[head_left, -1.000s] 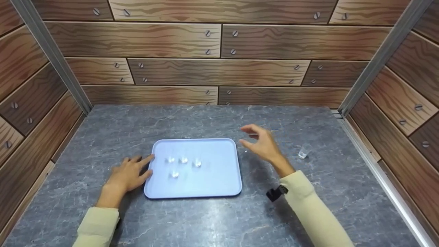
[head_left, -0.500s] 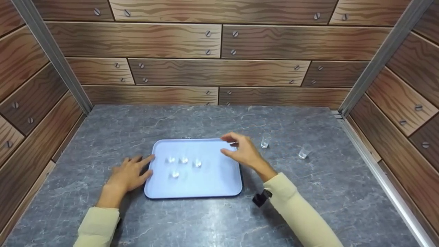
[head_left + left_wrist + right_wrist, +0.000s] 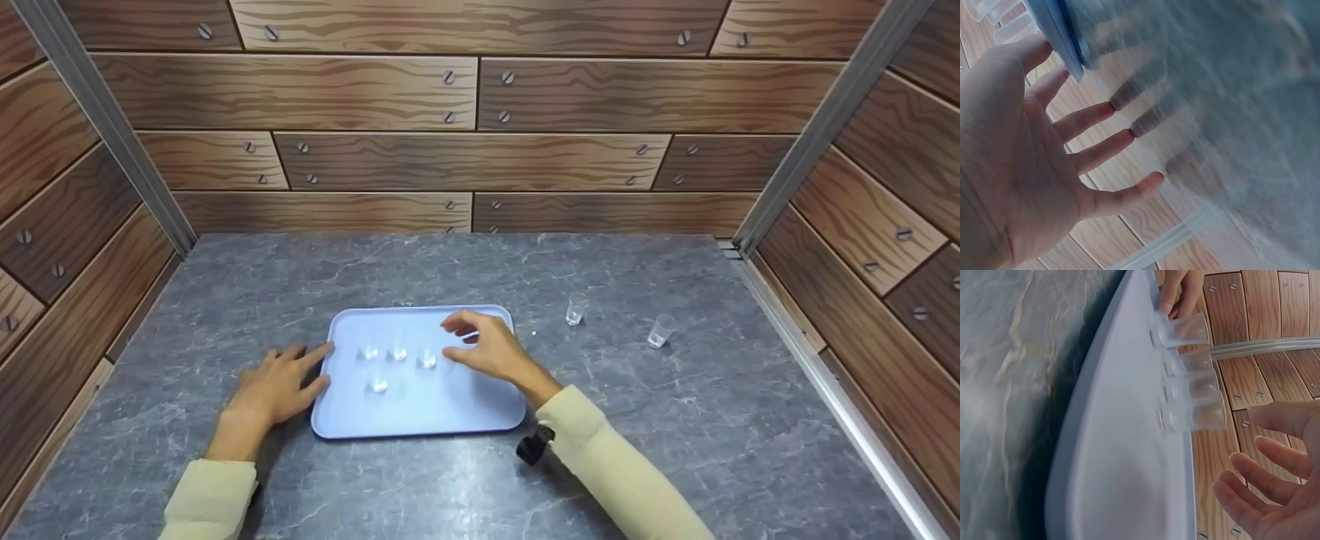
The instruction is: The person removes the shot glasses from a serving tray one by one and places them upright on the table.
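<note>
Several small clear shot glasses (image 3: 427, 360) stand upright on the right-angled blue tray (image 3: 450, 416), toward its left half. My right hand (image 3: 487, 349) is above the tray's right half, fingers loosely curved and thumb apart. In the right wrist view that right hand (image 3: 1275, 472) holds nothing, and a gap separates it from the nearest shot glass (image 3: 1204, 415). My left hand (image 3: 270, 390) lies by the tray's left edge. In the left wrist view, thumb and index finger of the left hand (image 3: 1039, 146) touch the tray rim (image 3: 1061, 45), and the other fingertips rest on the table.
Two more shot glasses, one nearer (image 3: 576, 309) and one farther right (image 3: 661, 331), stand on the grey marbled table (image 3: 420, 487) right of the tray. Wood-patterned walls (image 3: 480, 161) and metal corner rails (image 3: 810, 375) border the table.
My right hand has moved left from beside the tray to over it, uncovering a shot glass on the table. The left hand stays at the tray edge. The head view has shifted slightly.
</note>
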Tool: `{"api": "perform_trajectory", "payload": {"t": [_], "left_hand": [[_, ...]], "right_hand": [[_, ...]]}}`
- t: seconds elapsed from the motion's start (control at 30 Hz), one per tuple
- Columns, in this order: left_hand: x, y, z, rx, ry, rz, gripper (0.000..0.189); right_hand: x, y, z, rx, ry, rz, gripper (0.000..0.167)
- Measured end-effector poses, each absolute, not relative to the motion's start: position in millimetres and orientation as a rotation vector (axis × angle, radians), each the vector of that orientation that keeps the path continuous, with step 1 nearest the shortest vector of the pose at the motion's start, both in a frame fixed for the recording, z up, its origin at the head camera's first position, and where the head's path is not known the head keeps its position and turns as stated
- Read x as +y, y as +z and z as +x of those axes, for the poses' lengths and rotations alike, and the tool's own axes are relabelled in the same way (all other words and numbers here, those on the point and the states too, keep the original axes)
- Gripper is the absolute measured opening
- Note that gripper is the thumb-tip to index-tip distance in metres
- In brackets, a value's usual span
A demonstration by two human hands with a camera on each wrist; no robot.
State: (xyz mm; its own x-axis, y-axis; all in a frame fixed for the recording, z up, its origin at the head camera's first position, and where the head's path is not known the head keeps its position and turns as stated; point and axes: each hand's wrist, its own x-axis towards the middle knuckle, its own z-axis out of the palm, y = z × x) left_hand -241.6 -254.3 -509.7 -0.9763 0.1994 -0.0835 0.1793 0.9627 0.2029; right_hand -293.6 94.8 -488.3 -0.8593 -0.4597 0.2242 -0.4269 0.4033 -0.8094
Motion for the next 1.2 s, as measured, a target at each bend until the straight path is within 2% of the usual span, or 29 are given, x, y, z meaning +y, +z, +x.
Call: {"api": "perform_trajectory", "payload": {"t": [0.63, 1.2], "left_hand": [[-257, -508, -241, 3.015, 0.289, 0.292, 0.057], [-256, -510, -241, 3.013, 0.315, 0.305, 0.058]], "right_hand": [[67, -501, -298, 2.586, -1.44, -0.697, 0.044], [63, -504, -303, 2.575, -1.365, -0.631, 0.034]]}}
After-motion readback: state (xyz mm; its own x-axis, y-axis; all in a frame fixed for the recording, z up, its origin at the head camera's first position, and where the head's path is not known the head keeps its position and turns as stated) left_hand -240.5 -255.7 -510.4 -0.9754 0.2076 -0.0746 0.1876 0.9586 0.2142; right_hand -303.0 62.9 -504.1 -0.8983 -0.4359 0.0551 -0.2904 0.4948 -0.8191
